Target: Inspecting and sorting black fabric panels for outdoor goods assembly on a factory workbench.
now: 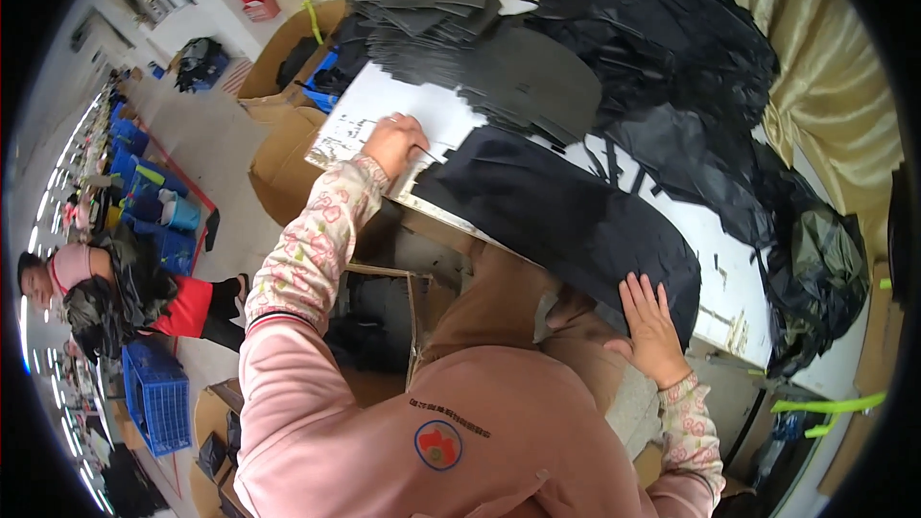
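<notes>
A long black fabric panel lies across the front of the white table, its near edge overhanging. My right hand rests on the panel's right end with its fingers stretched out flat. At the table's left corner, my left hand is closed, just beyond the panel's left end. A thin strip or tip shows beside its fingers, but what it grips is too small to make out. Behind the panel stands a stack of dark grey curved sheets. Narrow black strips lie between the panel and the heaped fabric.
A big heap of black fabric covers the back right, with crumpled dark pieces at the right end. Cardboard boxes stand left of the table. A blue crate and another person are farther left. A gold curtain hangs behind.
</notes>
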`<state>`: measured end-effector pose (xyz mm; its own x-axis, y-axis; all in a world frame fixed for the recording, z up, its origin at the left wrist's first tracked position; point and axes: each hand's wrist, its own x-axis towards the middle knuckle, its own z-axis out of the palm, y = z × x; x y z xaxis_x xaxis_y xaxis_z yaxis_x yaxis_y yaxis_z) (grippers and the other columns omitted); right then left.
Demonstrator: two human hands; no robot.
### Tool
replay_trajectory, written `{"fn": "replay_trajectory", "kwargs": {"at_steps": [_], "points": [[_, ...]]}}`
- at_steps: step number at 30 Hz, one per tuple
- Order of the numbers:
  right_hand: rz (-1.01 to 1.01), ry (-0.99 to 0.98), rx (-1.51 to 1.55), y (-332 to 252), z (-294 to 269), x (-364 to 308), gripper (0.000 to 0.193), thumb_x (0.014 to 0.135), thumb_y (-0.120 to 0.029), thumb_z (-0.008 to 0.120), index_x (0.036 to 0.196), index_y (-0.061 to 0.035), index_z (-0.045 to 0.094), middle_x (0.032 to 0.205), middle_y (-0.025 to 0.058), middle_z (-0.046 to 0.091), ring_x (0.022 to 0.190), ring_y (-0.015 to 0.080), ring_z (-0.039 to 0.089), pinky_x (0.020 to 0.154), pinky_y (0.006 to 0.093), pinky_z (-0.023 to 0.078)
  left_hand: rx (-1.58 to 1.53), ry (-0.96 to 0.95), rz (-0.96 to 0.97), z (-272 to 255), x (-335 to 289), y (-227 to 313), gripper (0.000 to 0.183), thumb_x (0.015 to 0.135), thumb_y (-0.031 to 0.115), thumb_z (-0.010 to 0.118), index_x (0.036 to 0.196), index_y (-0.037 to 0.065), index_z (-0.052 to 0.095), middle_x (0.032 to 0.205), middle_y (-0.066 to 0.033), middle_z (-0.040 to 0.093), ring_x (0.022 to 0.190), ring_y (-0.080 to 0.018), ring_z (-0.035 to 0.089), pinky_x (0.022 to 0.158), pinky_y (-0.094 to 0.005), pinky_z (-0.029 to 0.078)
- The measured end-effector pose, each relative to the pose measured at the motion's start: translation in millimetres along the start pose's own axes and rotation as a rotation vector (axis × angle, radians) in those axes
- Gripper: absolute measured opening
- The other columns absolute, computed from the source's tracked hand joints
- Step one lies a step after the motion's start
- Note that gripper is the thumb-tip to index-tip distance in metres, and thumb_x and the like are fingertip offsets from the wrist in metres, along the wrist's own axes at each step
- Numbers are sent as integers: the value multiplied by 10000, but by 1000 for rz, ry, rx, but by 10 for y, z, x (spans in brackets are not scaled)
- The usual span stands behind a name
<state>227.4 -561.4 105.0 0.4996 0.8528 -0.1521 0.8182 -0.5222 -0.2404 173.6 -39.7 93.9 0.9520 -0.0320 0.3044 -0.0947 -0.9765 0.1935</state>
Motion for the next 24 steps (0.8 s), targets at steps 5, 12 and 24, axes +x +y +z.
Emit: {"fn": "replay_trajectory", "kwargs": {"at_steps": [5,12,24], "points": [[-49,56,109,26,-238,140,853,716,-343,740,1399,-6,354,1477,176,311,1395,356,233,1134,479,178,61,466,-93,-147,71,323,240,654,-23,682,832,137,696,1076,-107,569,1012,-323,524,865,-417,419],[-169,418,1208,-262,-646,1149,489,892,-73,596,1348,-5,432,1298,120,539,1234,195,470,1027,316,365,-167,484,371,-274,635,1566,235,650,-17,698,839,123,706,1083,-122,588,1069,-316,533,907,-408,429],[-46,308,1524,-597,-429,1718,161,883,-31,604,1026,42,595,863,45,629,768,119,619,720,233,478,385,-145,34,70,1159,399,763,541,500,794,1202,185,581,1259,-148,497,1252,-348,390,957,-618,307]]}}
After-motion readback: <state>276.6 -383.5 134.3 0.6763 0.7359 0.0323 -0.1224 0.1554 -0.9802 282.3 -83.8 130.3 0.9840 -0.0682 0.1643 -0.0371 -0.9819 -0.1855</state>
